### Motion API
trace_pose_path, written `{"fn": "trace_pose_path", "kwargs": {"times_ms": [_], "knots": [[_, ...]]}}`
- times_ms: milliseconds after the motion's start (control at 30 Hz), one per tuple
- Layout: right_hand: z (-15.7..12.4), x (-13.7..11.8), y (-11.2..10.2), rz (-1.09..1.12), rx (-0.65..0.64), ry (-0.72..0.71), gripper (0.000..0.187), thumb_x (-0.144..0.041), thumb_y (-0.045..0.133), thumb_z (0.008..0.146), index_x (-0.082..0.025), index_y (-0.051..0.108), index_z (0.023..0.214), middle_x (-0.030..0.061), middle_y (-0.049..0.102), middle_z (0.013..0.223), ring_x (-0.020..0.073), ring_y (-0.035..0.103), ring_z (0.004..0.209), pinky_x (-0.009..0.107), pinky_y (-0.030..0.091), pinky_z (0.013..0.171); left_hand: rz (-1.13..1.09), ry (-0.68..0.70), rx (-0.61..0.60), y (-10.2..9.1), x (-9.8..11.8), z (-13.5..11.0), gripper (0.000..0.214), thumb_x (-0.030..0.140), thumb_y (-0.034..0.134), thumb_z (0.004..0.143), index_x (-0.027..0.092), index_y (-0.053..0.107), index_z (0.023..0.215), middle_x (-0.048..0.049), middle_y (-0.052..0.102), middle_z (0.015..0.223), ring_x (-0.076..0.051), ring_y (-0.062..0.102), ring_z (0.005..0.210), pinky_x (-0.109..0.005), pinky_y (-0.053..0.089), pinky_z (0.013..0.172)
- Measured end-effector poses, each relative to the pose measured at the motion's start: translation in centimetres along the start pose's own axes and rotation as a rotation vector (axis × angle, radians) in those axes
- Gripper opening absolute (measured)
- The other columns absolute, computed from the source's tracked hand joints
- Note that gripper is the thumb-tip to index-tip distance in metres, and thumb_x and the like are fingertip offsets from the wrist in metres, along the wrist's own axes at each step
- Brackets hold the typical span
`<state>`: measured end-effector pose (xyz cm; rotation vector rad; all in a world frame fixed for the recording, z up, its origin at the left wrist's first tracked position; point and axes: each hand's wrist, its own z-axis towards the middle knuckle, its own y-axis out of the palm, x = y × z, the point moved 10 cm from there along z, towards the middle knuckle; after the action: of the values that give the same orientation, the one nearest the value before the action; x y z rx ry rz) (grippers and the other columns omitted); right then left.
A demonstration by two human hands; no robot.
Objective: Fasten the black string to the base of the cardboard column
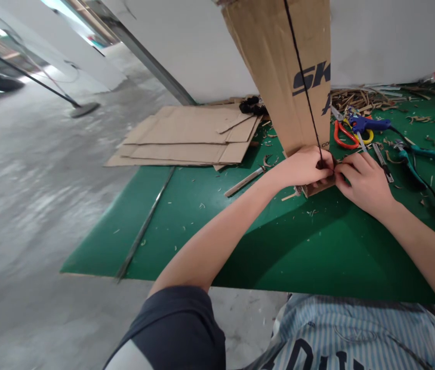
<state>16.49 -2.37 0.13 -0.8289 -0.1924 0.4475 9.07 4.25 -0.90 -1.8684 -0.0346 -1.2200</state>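
A tall brown cardboard piece stands upright on the green mat, with dark printed letters on its face. A black string runs down its front to the bottom edge. My left hand is closed around the lower edge of the cardboard, fingers pinched at the string's lower end. My right hand is closed beside it, fingertips pressed against the same spot at the cardboard's base.
Flat cardboard sheets lie at the mat's far left. A thin metal rod and a wooden strip lie on the mat. Orange scissors, a blue glue gun, teal pliers and cardboard scraps sit at the right.
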Motion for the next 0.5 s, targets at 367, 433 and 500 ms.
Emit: {"fn": "trace_pose_path", "kwargs": {"times_ms": [367, 433, 500], "knots": [[0.0, -0.6, -0.4, -0.057, -0.003, -0.043, 0.017, -0.015, 0.055, 0.088, -0.021, 0.069, 0.082, 0.0089, 0.062, 0.095, 0.0237, 0.05, 0.089, 0.037, 0.041, 0.074, 0.144, 0.026, 0.132, -1.3, 0.1, 0.0, 0.007, 0.012, 0.056, 0.08, 0.018, 0.06, 0.08, -0.0001, 0.066, 0.074, -0.013, 0.062, 0.069, -0.026, 0.049, 0.068], [-0.2, -0.8, -0.2, -0.071, -0.033, -0.055, 0.015, -0.014, 0.056, 0.086, -0.021, 0.069, 0.08, 0.0095, 0.062, 0.097, 0.0242, 0.05, 0.09, 0.038, 0.041, 0.074, 0.203, 0.048, 0.188, -1.5, 0.3, -0.1, 0.006, 0.013, 0.057, 0.08, 0.018, 0.059, 0.08, -0.0003, 0.064, 0.073, -0.014, 0.059, 0.069, -0.028, 0.048, 0.07], [-0.3, -1.0, 0.1, -0.074, -0.074, -0.061, 0.013, -0.015, 0.058, 0.084, -0.02, 0.069, 0.08, 0.0098, 0.062, 0.1, 0.0252, 0.051, 0.092, 0.039, 0.042, 0.075, 0.225, 0.071, 0.216, -1.4, 0.5, -0.2, 0.006, 0.013, 0.057, 0.079, 0.018, 0.059, 0.08, -0.0004, 0.062, 0.073, -0.015, 0.058, 0.07, -0.029, 0.047, 0.071]]}}
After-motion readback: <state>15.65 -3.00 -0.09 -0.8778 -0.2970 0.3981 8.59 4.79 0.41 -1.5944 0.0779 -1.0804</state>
